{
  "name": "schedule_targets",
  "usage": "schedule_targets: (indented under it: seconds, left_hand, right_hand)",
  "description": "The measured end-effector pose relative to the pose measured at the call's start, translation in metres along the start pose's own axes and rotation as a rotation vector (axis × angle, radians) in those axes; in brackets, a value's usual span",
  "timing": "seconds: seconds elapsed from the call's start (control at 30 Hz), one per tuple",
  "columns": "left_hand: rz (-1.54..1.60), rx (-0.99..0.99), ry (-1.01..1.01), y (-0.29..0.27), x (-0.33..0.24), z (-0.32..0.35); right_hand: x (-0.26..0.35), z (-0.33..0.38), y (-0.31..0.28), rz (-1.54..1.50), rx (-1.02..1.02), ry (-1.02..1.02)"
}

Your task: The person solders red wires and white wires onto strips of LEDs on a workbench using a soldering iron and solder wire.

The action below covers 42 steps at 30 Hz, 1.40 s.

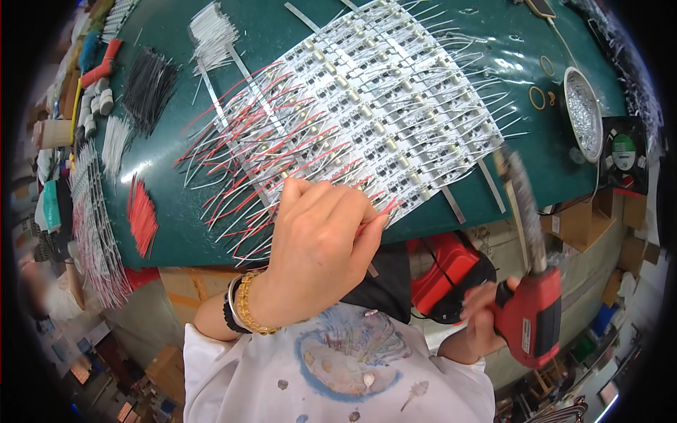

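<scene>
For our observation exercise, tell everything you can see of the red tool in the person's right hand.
The red tool is gun-shaped, seemingly plastic, with a red body bearing a label and a long slim grey shaft, blurred, rising toward the green table. The right hand grips its handle at the lower right, off the table's edge. Its tip touches nothing visible.

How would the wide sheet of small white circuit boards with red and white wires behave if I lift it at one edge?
The sheet of small white circuit boards would probably bend and sag, because it is many thin strips joined side by side. Its loose red and white wires stick out freely, so they may snag. It looks light; the left hand presses on its near edge.
</scene>
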<state>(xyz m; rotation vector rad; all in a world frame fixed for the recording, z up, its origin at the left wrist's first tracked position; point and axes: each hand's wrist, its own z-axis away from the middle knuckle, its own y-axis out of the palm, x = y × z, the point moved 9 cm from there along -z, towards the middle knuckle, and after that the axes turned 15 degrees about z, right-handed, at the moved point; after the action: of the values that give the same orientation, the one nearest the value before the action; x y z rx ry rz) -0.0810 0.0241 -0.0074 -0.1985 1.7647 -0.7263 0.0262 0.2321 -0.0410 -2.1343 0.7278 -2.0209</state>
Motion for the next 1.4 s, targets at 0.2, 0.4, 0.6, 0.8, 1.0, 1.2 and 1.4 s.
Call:
schedule_targets:
  seconds: [0.2,0.4,0.6,0.8,1.0,1.2,1.4]
  left_hand:
    - [0.013,-0.288,0.097,-0.067,-0.003,-0.003]
    - [0.037,-0.318,0.245,-0.085,0.041,-0.066]
    - [-0.116,-0.252,0.281,-0.069,0.063,-0.089]
    - [-0.018,-0.210,0.214,-0.064,0.073,-0.094]
    - [0.073,-0.270,0.145,-0.067,0.079,-0.095]
    - [0.168,-0.318,0.077,-0.068,0.086,-0.094]
    - [0.140,-0.386,0.040,-0.075,0.087,-0.091]
  right_hand:
    - [-0.015,-0.032,0.023,0.436,-0.222,-0.009]
    - [0.021,-0.034,0.033,0.620,-0.305,-0.463]
    - [0.034,-0.047,0.039,0.570,-0.285,-0.412]
    - [0.014,-0.045,0.024,0.436,-0.368,-0.076]
    - [0.019,-0.048,0.035,0.360,-0.184,-0.077]
    - [0.025,-0.047,0.051,0.364,-0.065,-0.127]
    - [0.019,-0.039,0.055,0.513,-0.127,-0.234]
